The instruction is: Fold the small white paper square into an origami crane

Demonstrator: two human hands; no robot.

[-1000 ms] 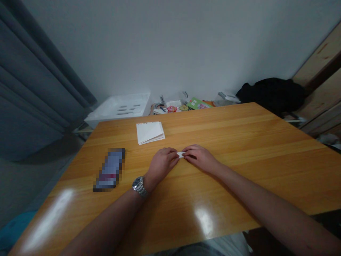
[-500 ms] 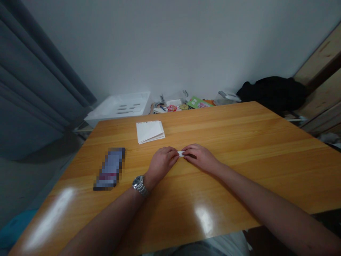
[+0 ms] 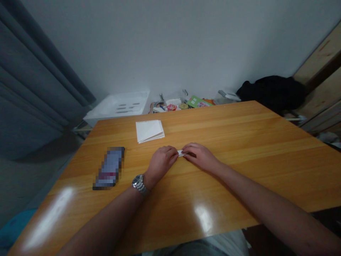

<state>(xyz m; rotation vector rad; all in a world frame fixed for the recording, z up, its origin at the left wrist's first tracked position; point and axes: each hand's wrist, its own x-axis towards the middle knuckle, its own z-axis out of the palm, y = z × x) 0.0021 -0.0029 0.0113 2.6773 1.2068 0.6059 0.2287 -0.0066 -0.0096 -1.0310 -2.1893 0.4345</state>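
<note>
A small strip of white folded paper (image 3: pixel 180 153) shows between my fingertips, just above or on the wooden table (image 3: pixel 239 135); I cannot tell if it touches the wood. My left hand (image 3: pixel 163 160), with a metal watch (image 3: pixel 139 183) at the wrist, is closed on the strip's left end. At the right end, my right hand (image 3: pixel 200 156) pinches it with thumb and fingers. Both ends of the paper are hidden under the fingers. Beyond my left hand lies a stack of loose white notebook sheets (image 3: pixel 149 131) with a perforated top edge.
A phone (image 3: pixel 109 168), its screen pixelated, lies on the table left of my left hand. Past the far edge are a white plastic tray (image 3: pixel 117 105), a green packet (image 3: pixel 198 102) among small items, and a black cloth heap (image 3: pixel 271 93). A grey curtain (image 3: pixel 34 71) hangs at left.
My hands hold nearly the same place with the paper between them. The right fingers have shifted very slightly on the strip. The view has moved a touch.
</note>
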